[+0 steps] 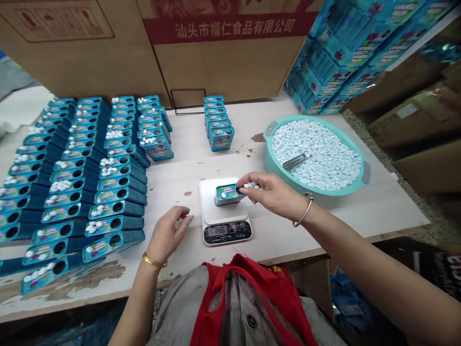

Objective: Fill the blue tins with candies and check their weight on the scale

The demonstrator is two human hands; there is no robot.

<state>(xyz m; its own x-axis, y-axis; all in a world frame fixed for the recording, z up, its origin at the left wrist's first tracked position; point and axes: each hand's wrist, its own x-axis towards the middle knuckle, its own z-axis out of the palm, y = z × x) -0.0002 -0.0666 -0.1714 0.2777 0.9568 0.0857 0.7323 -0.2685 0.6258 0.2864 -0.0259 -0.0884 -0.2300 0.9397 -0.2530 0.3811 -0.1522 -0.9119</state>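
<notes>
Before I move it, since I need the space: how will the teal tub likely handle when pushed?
The teal tub is probably heavy, filled as it is with white candies. Looking broad and low, it seems unlikely to tip. The metal scoop, resting among the candies, could slide if jolted.

Soft, even light brightens the tabletop (187, 149), with stretched, blurry outer edges.

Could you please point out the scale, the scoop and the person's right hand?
Scale (225, 214): head view, on its white platform.
Scoop (295, 161): head view, on its metal body.
Right hand (276, 193): head view, on its back.
</notes>
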